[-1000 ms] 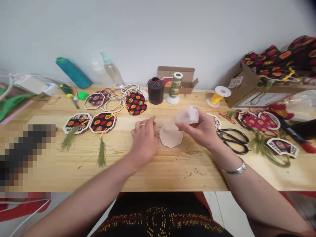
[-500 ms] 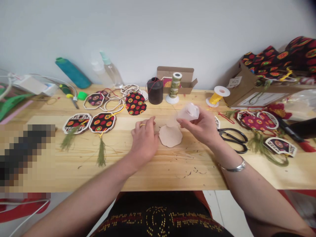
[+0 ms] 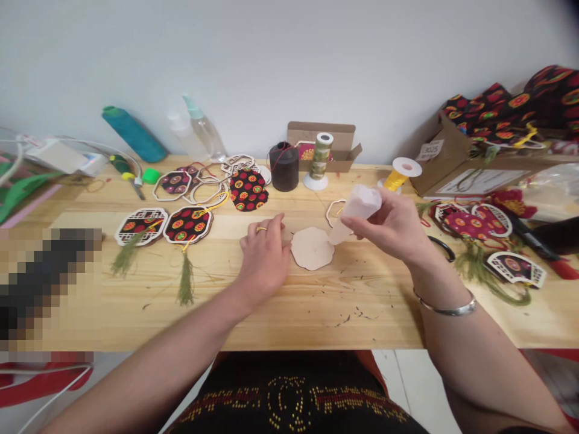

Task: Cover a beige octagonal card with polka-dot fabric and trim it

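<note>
A thin, pale wooden plaque (image 3: 312, 248) with a scalloped edge lies flat on the table. My left hand (image 3: 266, 250) rests at its left side, fingers bent and closed against that edge; the fingertips are partly hidden. In my right hand (image 3: 386, 223) is a translucent white squeeze bottle (image 3: 360, 205), gripped between thumb and fingers. The bottle tilts down to the left, its narrow nozzle at the plaque's right edge. Whether the tip touches the wood I cannot tell. A white cut-out frame (image 3: 335, 212) lies partly behind the bottle.
Tasselled ornaments (image 3: 187, 225) lie on the left, and patterned fabric (image 3: 248, 189) lies behind my left hand. Thread spools (image 3: 320, 160) and a black thread cone (image 3: 284, 166) stand at the back. Scissors (image 3: 442, 248) are partly hidden by my right arm; a cardboard box (image 3: 470, 172) stands far right.
My right hand has moved right with the squeeze bottle, whose nozzle has gone from the plaque's upper edge to its right edge. My left hand has stayed in place.
</note>
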